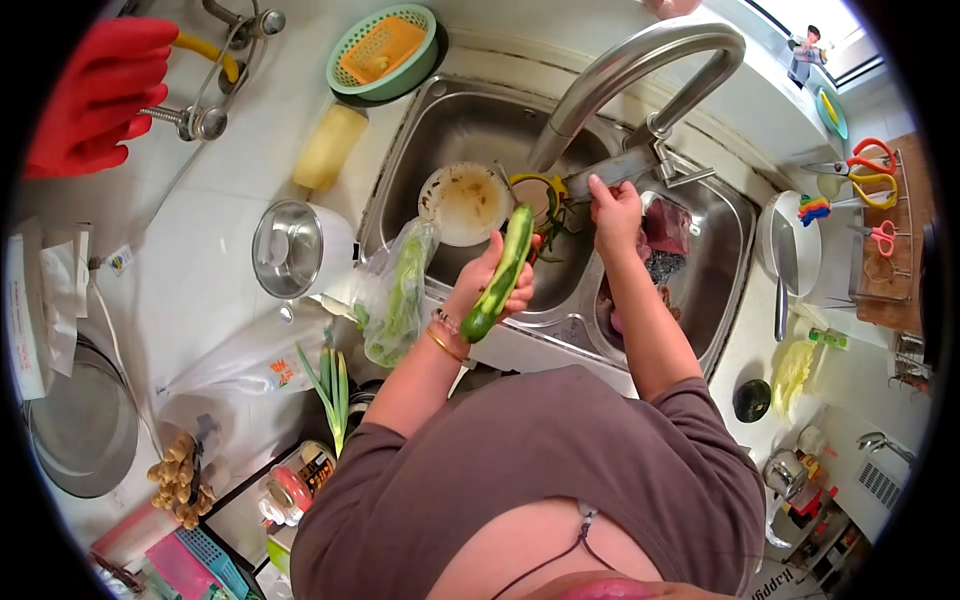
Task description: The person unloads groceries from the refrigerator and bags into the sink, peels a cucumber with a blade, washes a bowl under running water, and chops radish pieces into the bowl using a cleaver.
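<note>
My white bench (pixel 742 360) carries a steel pot (pixel 322 255) left of the sink (pixel 450 125), a white bowl (pixel 807 240) and leafy greens (pixel 795 378) right.

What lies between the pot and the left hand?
A clear bag of greens lies between the pot and the left hand, which holds a long green vegetable. The head view shows this.

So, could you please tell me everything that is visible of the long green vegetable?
The long green vegetable is slender and slightly curved, with a shiny-looking surface. Its rounded near end is dark green; paler green shows along its length, perhaps peeled. It slants away from the person, its far end over the sink. The left hand grips it, hiding part.
</note>
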Tool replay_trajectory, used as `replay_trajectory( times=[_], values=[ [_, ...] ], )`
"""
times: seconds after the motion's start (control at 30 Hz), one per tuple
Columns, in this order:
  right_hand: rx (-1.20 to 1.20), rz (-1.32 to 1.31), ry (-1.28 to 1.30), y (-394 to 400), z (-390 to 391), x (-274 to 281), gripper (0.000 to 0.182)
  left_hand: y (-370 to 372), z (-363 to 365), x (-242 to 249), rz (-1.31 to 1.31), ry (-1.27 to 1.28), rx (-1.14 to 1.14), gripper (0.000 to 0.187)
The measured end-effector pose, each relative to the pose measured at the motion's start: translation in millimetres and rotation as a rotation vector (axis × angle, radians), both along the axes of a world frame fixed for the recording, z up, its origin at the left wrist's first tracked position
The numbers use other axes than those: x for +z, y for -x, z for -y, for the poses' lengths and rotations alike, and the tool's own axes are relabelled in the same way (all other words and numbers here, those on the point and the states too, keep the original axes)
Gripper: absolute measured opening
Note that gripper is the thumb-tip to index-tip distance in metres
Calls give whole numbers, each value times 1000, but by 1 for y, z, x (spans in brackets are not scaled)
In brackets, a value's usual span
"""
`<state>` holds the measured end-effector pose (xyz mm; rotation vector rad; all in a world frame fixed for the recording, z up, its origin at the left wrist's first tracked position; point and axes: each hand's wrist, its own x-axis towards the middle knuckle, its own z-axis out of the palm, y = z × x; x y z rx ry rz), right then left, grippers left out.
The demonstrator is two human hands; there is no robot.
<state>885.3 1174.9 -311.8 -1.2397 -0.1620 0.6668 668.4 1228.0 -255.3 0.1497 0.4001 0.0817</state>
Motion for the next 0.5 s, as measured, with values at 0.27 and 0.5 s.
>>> replay_trajectory(
  times=[0.27, 0.5],
  values=[
    [638, -194, -155, 102, 37, 66, 18, -16, -9, -28, -426, -293, 151, 43],
    [475, 63, -35, 70, 17, 35, 14, -4, -4, -19, -47, -24, -28, 47]
  ],
)
